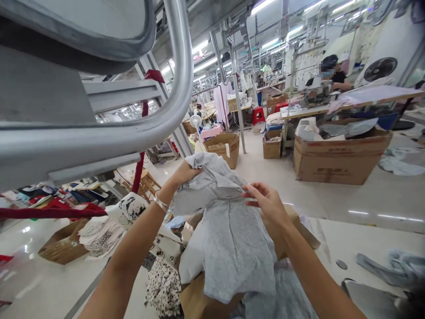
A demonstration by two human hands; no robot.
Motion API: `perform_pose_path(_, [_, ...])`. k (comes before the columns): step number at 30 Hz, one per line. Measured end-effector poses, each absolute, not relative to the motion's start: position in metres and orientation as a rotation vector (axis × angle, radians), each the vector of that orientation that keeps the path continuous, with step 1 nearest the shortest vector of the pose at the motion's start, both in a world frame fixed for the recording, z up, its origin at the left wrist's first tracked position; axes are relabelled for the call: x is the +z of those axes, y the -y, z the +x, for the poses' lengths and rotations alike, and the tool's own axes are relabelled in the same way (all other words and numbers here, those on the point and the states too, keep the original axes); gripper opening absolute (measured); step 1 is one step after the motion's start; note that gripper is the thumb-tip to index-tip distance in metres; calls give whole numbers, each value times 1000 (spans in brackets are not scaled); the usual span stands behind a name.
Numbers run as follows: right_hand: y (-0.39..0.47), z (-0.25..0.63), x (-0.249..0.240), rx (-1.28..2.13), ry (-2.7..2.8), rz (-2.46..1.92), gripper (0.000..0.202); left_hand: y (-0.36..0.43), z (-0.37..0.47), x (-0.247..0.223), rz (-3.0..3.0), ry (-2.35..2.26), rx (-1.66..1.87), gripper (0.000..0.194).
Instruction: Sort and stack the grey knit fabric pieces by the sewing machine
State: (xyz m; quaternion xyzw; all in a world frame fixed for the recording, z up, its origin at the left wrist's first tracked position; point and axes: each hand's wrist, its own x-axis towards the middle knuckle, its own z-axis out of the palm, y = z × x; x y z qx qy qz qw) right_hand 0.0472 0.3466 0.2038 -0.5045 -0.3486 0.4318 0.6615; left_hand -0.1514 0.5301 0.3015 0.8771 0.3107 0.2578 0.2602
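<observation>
A light grey knit garment piece (237,241) hangs down in front of me, its upper part bunched and folded over. My left hand (187,173) is closed round the top left of the cloth. At the right edge of the fold, my right hand (262,195) pinches the fabric between thumb and fingers. The lower end of the garment falls over an open cardboard box (199,294) and more grey cloth (282,292). Spotted fabric (162,283) lies to the left of it.
A metal tube frame (181,66) fills the upper left, close to me. Cardboard boxes (341,159) with cloth stand on the floor to the right. A white table (335,248) with grey pieces is at my right. Further back, a person (332,75) sits at a sewing machine (315,95).
</observation>
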Motion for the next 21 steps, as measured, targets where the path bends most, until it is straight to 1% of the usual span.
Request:
perform_pose_path(4, [-343, 55, 148, 824, 979, -1364, 43, -580, -133, 314, 2368, -926, 630, 44])
perform_pose_path(7, [-340, 38, 119, 525, 1230, -1479, 36, -609, -122, 308, 2364, -995, 567, 40])
perform_pose_path(9, [-340, 23, 102, 312, 1425, -1477, 34, -625, -117, 301, 2368, -1032, 527, 36])
perform_pose_path(12, [-340, 5, 79, 80, 1667, -1437, 41, -643, -111, 291, 2393, -1051, 466, 27])
perform_pose_path(15, [-332, -3, 62, -127, 1743, -1471, 49, -658, -104, 287, 2436, -1038, 413, 21])
perform_pose_path(19, [-302, -1, 44, -507, 1828, -1582, 47, -678, -89, 278, 2505, -1050, 368, 18])
perform_pose_path(21, [-279, 1, 26, -605, 1871, -1560, 44, -688, -78, 269, 2537, -1059, 347, 17])
